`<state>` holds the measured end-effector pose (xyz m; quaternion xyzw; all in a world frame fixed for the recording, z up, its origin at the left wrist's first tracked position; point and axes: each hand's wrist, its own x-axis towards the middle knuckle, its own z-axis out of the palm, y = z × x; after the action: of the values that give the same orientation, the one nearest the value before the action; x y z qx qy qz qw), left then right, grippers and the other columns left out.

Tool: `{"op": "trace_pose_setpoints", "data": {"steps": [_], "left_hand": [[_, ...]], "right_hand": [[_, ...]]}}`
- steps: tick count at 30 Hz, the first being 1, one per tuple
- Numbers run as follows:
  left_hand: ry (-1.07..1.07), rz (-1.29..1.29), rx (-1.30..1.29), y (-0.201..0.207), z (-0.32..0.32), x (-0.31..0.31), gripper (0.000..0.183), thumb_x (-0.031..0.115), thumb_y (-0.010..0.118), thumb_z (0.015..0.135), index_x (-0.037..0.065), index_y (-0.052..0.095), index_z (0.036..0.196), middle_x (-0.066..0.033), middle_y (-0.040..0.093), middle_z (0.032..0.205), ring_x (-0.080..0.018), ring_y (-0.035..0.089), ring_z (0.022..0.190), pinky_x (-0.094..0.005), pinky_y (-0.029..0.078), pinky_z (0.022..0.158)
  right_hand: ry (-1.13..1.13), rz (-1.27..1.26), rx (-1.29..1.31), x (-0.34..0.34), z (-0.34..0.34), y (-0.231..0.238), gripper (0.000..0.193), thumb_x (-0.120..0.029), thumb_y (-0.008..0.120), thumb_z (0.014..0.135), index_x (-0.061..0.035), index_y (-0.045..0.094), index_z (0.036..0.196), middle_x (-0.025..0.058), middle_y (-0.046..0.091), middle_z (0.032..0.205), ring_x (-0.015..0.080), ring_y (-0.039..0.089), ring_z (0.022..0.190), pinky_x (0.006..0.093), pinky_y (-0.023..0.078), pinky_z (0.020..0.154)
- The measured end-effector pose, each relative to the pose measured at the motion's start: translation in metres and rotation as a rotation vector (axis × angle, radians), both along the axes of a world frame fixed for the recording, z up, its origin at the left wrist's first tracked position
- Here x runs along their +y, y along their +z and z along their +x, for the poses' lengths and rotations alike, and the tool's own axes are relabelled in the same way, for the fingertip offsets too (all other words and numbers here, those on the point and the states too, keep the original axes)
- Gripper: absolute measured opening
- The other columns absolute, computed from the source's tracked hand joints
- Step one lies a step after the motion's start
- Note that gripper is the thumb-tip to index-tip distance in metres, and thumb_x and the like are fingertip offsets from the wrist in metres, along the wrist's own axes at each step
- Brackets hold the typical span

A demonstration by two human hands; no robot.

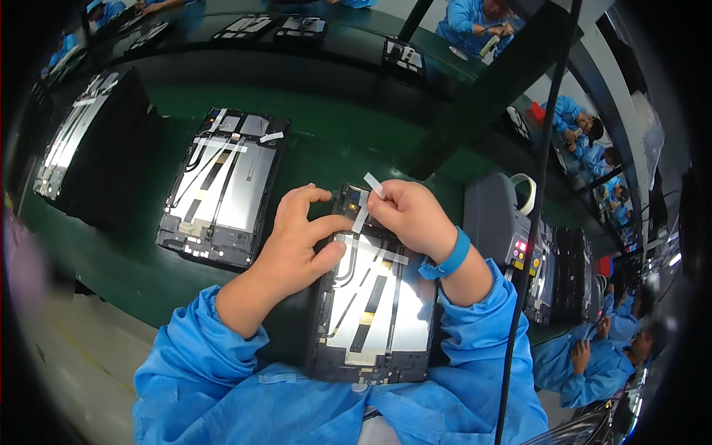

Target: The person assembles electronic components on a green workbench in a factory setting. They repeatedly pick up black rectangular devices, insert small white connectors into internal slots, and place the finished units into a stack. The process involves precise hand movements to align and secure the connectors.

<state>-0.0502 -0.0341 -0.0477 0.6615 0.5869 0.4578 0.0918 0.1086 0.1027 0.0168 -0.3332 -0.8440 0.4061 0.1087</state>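
Observation:
In front of me lies a tablet screen assembly, its silver back plate crossed by black cables and strips of whitish tape. My right hand, with a blue band at the wrist, pinches a short piece of white tape above the assembly's far end. Another light strip runs along that end, close below the right fingers. At the upper left edge rests my left hand, thumb and fingers apart, the index fingertip touching near the strip. Nothing shows in its grip.
Left of me lies a second tablet assembly, beside a tall stack of similar ones. A grey tape dispenser with a lit display stands at right, near more stacked assemblies. A dark post and hanging cable cross the right side.

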Motion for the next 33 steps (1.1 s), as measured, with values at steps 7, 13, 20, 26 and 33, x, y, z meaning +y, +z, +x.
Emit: {"op": "trace_pose_setpoints", "data": {"steps": [7, 13, 20, 26, 33], "left_hand": [[-0.02, 0.019, -0.024, 0.0, 0.0, -0.002, 0.028, 0.016, 0.065, 0.073, 0.012, 0.067, 0.101, -0.017, 0.045, 0.121, -0.0398, 0.037, 0.122, -0.0484, 0.03, 0.104], [-0.023, 0.019, -0.045, 0.001, -0.001, -0.002, 0.026, 0.018, 0.065, 0.075, 0.012, 0.068, 0.1, -0.0171, 0.045, 0.12, -0.0396, 0.037, 0.121, -0.0487, 0.03, 0.104], [-0.013, 0.015, 0.009, 0.001, -0.001, -0.003, 0.03, 0.015, 0.064, 0.073, 0.013, 0.067, 0.103, -0.0173, 0.044, 0.123, -0.0404, 0.036, 0.124, -0.0484, 0.03, 0.105], [0.034, -0.003, 0.193, 0.01, -0.001, -0.006, 0.031, 0.021, 0.059, 0.077, 0.015, 0.066, 0.106, -0.0182, 0.045, 0.124, -0.0436, 0.034, 0.128, -0.0516, 0.03, 0.104], [0.037, -0.003, 0.231, 0.008, -0.002, -0.006, 0.033, 0.021, 0.058, 0.076, 0.016, 0.065, 0.108, -0.0178, 0.046, 0.125, -0.044, 0.033, 0.129, -0.0523, 0.031, 0.104]], "right_hand": [[-0.062, 0.199, -0.188, -0.007, -0.01, 0.008, 0.026, -0.026, 0.056, 0.086, -0.0022, 0.066, 0.082, 0.013, 0.063, 0.066, 0.0279, 0.062, 0.061, 0.0377, 0.047, 0.059], [-0.077, 0.337, -0.209, -0.012, -0.014, 0.006, 0.027, -0.025, 0.055, 0.085, -0.0016, 0.066, 0.078, 0.0169, 0.063, 0.068, 0.0345, 0.062, 0.065, 0.0418, 0.048, 0.062], [-0.142, 0.341, -0.264, -0.021, -0.02, 0.01, 0.026, -0.026, 0.058, 0.082, -0.0026, 0.063, 0.072, 0.0161, 0.062, 0.066, 0.0331, 0.062, 0.063, 0.0408, 0.049, 0.061], [-0.2, 0.473, -0.252, -0.019, -0.016, 0.018, 0.018, -0.018, 0.065, 0.077, -0.0034, 0.059, 0.085, 0.0114, 0.061, 0.069, 0.0296, 0.062, 0.066, 0.039, 0.049, 0.062], [0.191, 0.287, 0.139, -0.034, 0.016, 0.004, 0.029, 0.006, 0.05, 0.078, -0.0022, 0.058, 0.104, 0.0147, 0.06, 0.101, 0.0304, 0.059, 0.095, 0.0367, 0.05, 0.082]]}}
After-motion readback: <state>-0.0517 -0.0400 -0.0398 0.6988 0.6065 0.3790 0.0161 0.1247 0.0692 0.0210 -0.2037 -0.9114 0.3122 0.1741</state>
